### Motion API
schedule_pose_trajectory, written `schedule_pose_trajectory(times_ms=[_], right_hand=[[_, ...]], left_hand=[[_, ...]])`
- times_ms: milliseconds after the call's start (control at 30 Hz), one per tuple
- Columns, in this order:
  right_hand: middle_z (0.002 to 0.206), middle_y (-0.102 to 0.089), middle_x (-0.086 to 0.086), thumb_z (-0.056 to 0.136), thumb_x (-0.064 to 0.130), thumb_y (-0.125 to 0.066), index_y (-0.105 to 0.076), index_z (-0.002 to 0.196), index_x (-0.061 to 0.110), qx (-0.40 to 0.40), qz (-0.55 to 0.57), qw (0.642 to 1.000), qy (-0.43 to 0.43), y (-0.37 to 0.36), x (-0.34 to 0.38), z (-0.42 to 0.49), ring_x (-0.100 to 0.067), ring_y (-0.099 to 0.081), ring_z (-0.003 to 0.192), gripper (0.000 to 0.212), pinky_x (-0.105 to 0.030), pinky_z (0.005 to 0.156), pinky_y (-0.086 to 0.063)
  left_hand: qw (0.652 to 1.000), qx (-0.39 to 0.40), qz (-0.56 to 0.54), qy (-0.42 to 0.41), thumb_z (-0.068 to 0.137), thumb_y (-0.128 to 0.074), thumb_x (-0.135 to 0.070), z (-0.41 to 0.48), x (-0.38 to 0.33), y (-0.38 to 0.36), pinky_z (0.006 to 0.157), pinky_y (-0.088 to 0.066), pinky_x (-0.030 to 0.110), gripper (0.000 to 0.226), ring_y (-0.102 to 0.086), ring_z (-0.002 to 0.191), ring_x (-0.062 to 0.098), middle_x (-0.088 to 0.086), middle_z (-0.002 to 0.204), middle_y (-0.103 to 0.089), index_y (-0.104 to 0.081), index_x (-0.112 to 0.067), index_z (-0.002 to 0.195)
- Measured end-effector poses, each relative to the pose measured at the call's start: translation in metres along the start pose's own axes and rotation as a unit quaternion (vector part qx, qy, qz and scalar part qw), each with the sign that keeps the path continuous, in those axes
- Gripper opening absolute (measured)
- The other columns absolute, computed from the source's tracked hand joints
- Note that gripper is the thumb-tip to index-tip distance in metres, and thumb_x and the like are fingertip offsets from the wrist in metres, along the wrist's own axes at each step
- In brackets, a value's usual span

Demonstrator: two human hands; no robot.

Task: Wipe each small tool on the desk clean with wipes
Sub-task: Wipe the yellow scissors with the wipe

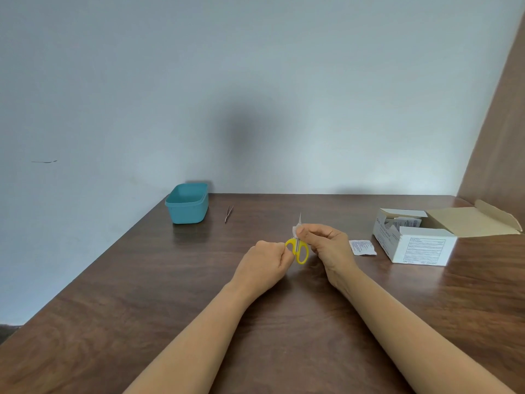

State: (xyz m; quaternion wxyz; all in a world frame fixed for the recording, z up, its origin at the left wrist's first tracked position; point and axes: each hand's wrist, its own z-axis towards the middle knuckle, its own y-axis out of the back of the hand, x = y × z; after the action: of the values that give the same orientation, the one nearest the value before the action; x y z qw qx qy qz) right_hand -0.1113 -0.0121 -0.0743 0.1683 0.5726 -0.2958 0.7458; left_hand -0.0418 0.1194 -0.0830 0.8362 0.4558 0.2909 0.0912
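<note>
Small scissors with yellow handles point(300, 253) stand blade-up above the middle of the desk. My left hand point(265, 265) grips one yellow handle loop. My right hand point(326, 245) pinches a white wipe point(295, 230) around the blades, whose tip pokes out above my fingers. Thin metal tweezers point(229, 213) lie on the desk farther back, left of the scissors.
A teal plastic tub point(187, 203) stands at the desk's back left corner. An open white box of wipe packets point(412, 237) sits at the right, with a torn wrapper point(363, 247) beside it. The brown wooden desk point(142, 294) meets a wall behind and a wooden panel right.
</note>
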Motion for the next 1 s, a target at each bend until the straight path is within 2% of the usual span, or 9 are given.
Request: schedule_pose_trajectory(times_ms=[67, 167, 367, 467, 567, 700, 833, 933, 1000], right_hand=[[0.067, -0.072, 0.001, 0.073, 0.008, -0.078, -0.072, 0.082, 0.010, -0.014, 0.016, 1.000, -0.017, 0.001, 0.000, 0.001, -0.005, -0.062, 0.060, 0.012, -0.016, 0.062, -0.046], [0.066, -0.068, 0.000, 0.072, 0.010, -0.079, -0.070, 0.085, 0.014, -0.007, -0.011, 0.999, -0.039, 0.004, 0.002, 0.004, -0.007, -0.052, 0.055, 0.017, -0.019, 0.058, -0.041], [0.077, -0.065, -0.014, 0.063, 0.011, -0.084, -0.068, 0.088, 0.015, 0.015, -0.009, 0.996, -0.082, 0.011, 0.003, 0.011, -0.021, -0.045, 0.070, 0.029, -0.026, 0.060, -0.039], [0.075, -0.067, -0.008, 0.053, 0.024, -0.088, -0.068, 0.083, 0.017, -0.004, -0.046, 0.997, -0.062, 0.009, 0.003, 0.009, -0.013, -0.047, 0.061, 0.037, -0.027, 0.061, -0.039], [0.070, -0.067, -0.002, 0.067, 0.019, -0.084, -0.067, 0.081, 0.014, -0.006, -0.059, 0.997, -0.044, 0.006, 0.003, 0.007, -0.009, -0.052, 0.059, 0.023, -0.025, 0.064, -0.041], [0.072, -0.067, -0.002, 0.075, 0.012, -0.078, -0.064, 0.086, 0.011, 0.020, -0.077, 0.996, -0.028, 0.005, 0.003, 0.006, -0.003, -0.056, 0.057, 0.017, -0.016, 0.058, -0.042], [0.070, -0.063, -0.003, 0.071, 0.005, -0.078, -0.066, 0.088, 0.013, 0.030, -0.057, 0.996, -0.055, 0.011, 0.002, 0.011, -0.013, -0.048, 0.062, 0.022, -0.025, 0.060, -0.038], [0.073, -0.062, -0.008, 0.069, 0.000, -0.079, -0.063, 0.091, 0.011, 0.029, -0.013, 0.996, -0.087, 0.012, 0.002, 0.013, -0.014, -0.042, 0.059, 0.029, -0.022, 0.053, -0.036], [0.073, -0.066, -0.007, 0.068, -0.001, -0.079, -0.061, 0.087, 0.010, 0.029, 0.003, 0.995, -0.091, 0.011, 0.002, 0.014, -0.017, -0.046, 0.062, 0.029, -0.023, 0.056, -0.035]], left_hand=[[1.000, -0.003, 0.015, -0.007, 0.096, -0.043, -0.027, -0.001, -0.002, 0.000, 0.057, -0.028, 0.035, 0.044, -0.043, 0.061, 0.033, 0.007, 0.059, -0.044, -0.030, -0.016, 0.055], [1.000, -0.004, 0.022, -0.003, 0.096, -0.042, -0.027, -0.002, -0.002, 0.000, 0.057, -0.027, 0.034, 0.045, -0.045, 0.061, 0.033, 0.006, 0.058, -0.044, -0.030, -0.016, 0.054], [1.000, -0.001, 0.025, -0.001, 0.096, -0.042, -0.028, -0.003, -0.002, 0.000, 0.055, -0.028, 0.034, 0.044, -0.046, 0.060, 0.032, 0.007, 0.058, -0.045, -0.029, -0.017, 0.054], [1.000, 0.000, 0.021, -0.002, 0.096, -0.043, -0.028, -0.003, -0.003, 0.001, 0.055, -0.030, 0.035, 0.045, -0.047, 0.062, 0.035, 0.007, 0.058, -0.044, -0.029, -0.016, 0.055], [1.000, -0.008, 0.012, 0.006, 0.096, -0.043, -0.029, -0.003, -0.003, 0.001, 0.056, -0.031, 0.036, 0.045, -0.050, 0.065, 0.038, 0.007, 0.059, -0.044, -0.029, -0.016, 0.055], [1.000, -0.012, 0.000, 0.009, 0.097, -0.042, -0.029, -0.002, -0.002, 0.001, 0.057, -0.036, 0.040, 0.045, -0.052, 0.065, 0.037, 0.007, 0.057, -0.045, -0.034, -0.015, 0.055], [1.000, -0.012, 0.005, 0.009, 0.097, -0.042, -0.029, -0.002, -0.001, 0.000, 0.056, -0.033, 0.038, 0.044, -0.053, 0.065, 0.037, 0.008, 0.058, -0.046, -0.035, -0.014, 0.056], [1.000, -0.011, 0.007, 0.005, 0.097, -0.042, -0.031, -0.001, -0.001, -0.001, 0.055, -0.031, 0.036, 0.046, -0.052, 0.063, 0.036, 0.006, 0.056, -0.045, -0.032, -0.016, 0.055], [1.000, -0.008, 0.003, 0.006, 0.097, -0.042, -0.032, -0.001, 0.000, -0.002, 0.055, -0.029, 0.034, 0.047, -0.051, 0.062, 0.036, 0.005, 0.055, -0.042, -0.030, -0.016, 0.054]])
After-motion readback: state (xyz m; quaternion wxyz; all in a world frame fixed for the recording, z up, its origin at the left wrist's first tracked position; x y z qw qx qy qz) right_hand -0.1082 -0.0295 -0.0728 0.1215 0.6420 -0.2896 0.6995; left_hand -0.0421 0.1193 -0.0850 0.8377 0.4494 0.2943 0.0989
